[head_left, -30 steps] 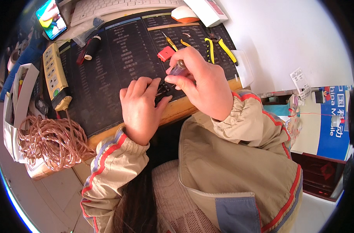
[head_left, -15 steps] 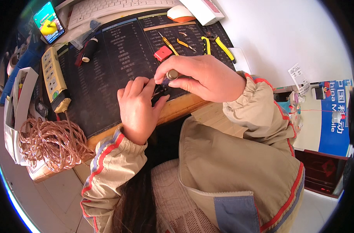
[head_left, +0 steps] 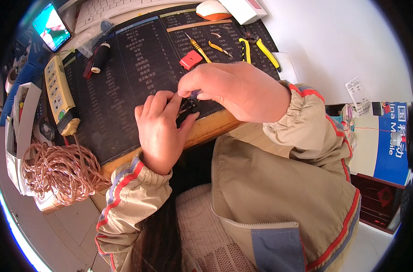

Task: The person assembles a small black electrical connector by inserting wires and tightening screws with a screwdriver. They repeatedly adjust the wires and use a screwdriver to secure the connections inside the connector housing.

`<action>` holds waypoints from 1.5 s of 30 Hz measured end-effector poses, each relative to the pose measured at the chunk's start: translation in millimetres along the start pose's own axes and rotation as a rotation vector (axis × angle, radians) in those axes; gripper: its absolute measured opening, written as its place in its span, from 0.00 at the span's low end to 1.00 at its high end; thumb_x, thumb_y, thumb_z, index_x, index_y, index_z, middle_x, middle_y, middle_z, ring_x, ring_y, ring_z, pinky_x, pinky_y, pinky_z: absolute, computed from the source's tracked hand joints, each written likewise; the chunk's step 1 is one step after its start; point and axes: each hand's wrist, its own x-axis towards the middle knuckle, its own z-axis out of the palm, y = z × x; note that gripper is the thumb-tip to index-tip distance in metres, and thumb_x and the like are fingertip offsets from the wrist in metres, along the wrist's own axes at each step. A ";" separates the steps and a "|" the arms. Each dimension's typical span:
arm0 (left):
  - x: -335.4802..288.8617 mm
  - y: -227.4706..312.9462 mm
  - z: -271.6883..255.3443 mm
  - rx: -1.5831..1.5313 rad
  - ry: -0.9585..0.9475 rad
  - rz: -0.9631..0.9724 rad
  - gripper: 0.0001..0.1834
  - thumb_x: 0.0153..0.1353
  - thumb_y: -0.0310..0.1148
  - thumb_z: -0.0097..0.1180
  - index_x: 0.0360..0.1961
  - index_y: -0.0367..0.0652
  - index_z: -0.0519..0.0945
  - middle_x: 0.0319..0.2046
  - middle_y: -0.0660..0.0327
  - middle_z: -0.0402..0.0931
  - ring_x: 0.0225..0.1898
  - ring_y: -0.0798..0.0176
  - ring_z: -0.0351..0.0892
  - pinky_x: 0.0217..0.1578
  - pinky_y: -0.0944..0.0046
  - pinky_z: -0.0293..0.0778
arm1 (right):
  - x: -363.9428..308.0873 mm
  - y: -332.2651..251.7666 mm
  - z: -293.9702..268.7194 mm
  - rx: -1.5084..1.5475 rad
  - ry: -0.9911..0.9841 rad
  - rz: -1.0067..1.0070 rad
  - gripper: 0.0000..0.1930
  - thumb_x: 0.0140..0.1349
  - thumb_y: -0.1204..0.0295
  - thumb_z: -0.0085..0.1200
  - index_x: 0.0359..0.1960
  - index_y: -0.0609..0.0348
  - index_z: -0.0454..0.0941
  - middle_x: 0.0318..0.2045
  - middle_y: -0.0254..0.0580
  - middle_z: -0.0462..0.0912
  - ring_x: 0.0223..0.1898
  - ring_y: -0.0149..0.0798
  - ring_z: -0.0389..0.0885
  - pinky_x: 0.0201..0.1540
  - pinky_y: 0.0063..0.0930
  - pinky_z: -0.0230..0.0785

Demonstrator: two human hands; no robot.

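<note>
My left hand (head_left: 159, 129) pinches a small black part (head_left: 184, 109) at the front edge of the desk, thumb on the near side and fingers on the far side. Above that part, my right hand (head_left: 236, 88) is closed around a screwdriver (head_left: 195, 94), of which only a bluish bit shows under the fingers. Its tip and the spot where it meets the black part are hidden. Just beyond my right fingers lie a red plastic piece (head_left: 190, 59) and a thin yellow-and-black screwdriver (head_left: 199, 50).
Yellow-handled pliers (head_left: 268, 55) and a small orange tool (head_left: 219, 48) lie on the black desk mat (head_left: 120, 104). A power strip (head_left: 60, 93), a coiled cable (head_left: 63, 172) and a white box (head_left: 29, 113) line the left side. A lit phone (head_left: 52, 28), keyboard (head_left: 111, 12) and mouse (head_left: 213, 10) sit at the back.
My right hand has turned over the screwdriver, so its round metal end no longer shows. The left hand keeps its pinch on the black part. The view has shifted slightly.
</note>
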 end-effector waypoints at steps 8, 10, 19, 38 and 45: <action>-2.1 0.3 -0.4 0.013 -0.016 -0.008 0.26 0.49 0.36 0.76 0.50 0.42 0.86 0.42 0.62 0.78 0.46 0.54 0.78 0.45 0.53 0.67 | -10.3 -17.5 31.8 -0.171 0.275 0.153 0.15 0.62 0.76 0.68 0.47 0.53 0.77 0.37 0.41 0.84 0.35 0.44 0.87 0.35 0.32 0.76; -0.4 -1.0 0.1 -0.009 0.000 0.009 0.25 0.50 0.36 0.75 0.50 0.42 0.85 0.42 0.62 0.78 0.46 0.54 0.78 0.45 0.53 0.68 | -7.0 -17.9 36.9 -0.177 0.356 0.182 0.15 0.62 0.77 0.68 0.49 0.54 0.78 0.38 0.39 0.85 0.34 0.42 0.87 0.35 0.31 0.78; -0.4 -0.7 0.9 0.018 0.011 0.003 0.26 0.50 0.36 0.76 0.51 0.42 0.86 0.42 0.62 0.79 0.46 0.55 0.78 0.45 0.53 0.68 | 2.5 -6.3 0.4 -0.210 0.020 0.036 0.17 0.63 0.76 0.66 0.52 0.54 0.77 0.45 0.42 0.86 0.42 0.47 0.87 0.43 0.39 0.79; -4.7 0.4 6.2 0.043 0.035 -0.006 0.26 0.51 0.37 0.75 0.52 0.41 0.86 0.42 0.62 0.79 0.47 0.55 0.80 0.46 0.52 0.69 | -7.8 -26.2 45.5 -0.134 0.510 0.297 0.12 0.66 0.76 0.65 0.46 0.55 0.74 0.34 0.41 0.85 0.33 0.39 0.87 0.37 0.27 0.77; -6.6 -11.2 -6.5 -0.182 -0.063 -0.001 0.24 0.53 0.29 0.73 0.53 0.37 0.82 0.46 0.52 0.77 0.51 0.44 0.77 0.53 0.48 0.72 | -33.2 -24.2 -5.1 -0.079 0.468 0.082 0.12 0.63 0.86 0.47 0.46 0.61 0.74 0.36 0.40 0.82 0.34 0.35 0.81 0.39 0.29 0.74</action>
